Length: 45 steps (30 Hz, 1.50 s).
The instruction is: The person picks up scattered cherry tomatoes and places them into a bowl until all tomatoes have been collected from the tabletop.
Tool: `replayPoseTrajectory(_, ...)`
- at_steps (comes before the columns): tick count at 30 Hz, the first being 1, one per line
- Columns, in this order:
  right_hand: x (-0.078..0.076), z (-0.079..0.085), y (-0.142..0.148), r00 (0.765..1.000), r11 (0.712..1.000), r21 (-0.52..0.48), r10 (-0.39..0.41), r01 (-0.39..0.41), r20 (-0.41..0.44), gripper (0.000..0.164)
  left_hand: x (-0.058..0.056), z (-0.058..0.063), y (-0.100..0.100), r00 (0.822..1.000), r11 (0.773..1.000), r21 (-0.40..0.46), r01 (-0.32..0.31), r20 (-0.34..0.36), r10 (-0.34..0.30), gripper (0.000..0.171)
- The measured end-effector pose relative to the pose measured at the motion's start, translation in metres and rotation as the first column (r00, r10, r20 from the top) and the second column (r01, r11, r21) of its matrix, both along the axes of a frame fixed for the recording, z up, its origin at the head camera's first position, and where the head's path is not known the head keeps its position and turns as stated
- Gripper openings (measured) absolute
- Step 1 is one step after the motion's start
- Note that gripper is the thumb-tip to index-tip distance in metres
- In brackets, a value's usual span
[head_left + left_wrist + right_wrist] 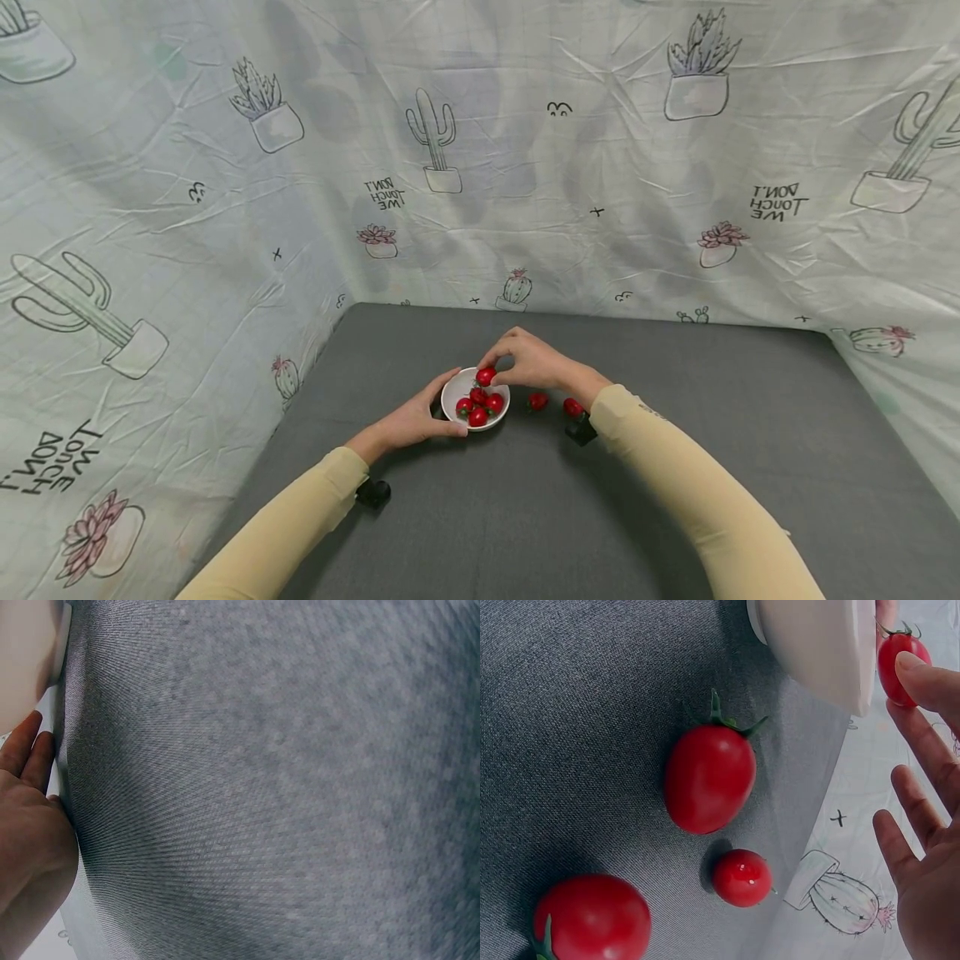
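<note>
A small white bowl [451,394] stands on the table with several red cherry tomatoes [477,416] inside. My left hand [411,418] holds it from the left, thumb along the near rim and fingers at the far side. Over the bowl's right rim, my right hand [528,360] pinches another cherry tomato [901,667] between thumb and index finger, its green stem end towards the bowl. In the right wrist view the other fingers of that hand spread free. The left wrist view shows mostly cloth, with the bowl's side [26,652] at the corner.
To the right of the bowl, loose cherry tomatoes lie on the dark grey cloth [465,517]: one nearer [537,402], one by the right wrist [573,407], and a smaller-looking one [742,877] in the right wrist view. A curtain with cactus drawings [495,158] hangs behind.
</note>
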State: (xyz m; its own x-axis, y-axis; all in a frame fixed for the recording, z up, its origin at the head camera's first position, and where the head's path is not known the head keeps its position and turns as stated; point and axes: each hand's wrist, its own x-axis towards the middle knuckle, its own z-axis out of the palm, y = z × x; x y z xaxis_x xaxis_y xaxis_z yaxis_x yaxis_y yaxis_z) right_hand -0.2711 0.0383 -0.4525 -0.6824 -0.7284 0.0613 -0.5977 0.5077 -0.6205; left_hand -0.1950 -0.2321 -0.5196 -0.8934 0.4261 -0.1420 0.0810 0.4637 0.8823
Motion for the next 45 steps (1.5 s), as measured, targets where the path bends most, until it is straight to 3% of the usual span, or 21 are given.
replayPoseTrajectory(25, 0.001, 0.003, 0.008, 1.000, 1.000, 0.013, -0.014, 0.013, 0.015, 0.030, 0.000, -0.001, 0.001, 1.000, 1.000, 0.011, -0.006, 0.015, 0.006, 0.106)
replayPoseTrajectory(45, 0.007, 0.018, 0.041, 0.999, 0.999, -0.022, -0.050, 0.049, -0.022, 0.029, -0.002, -0.003, 0.000, 0.999, 1.000, 0.009, 0.011, -0.046, -0.011, 0.105)
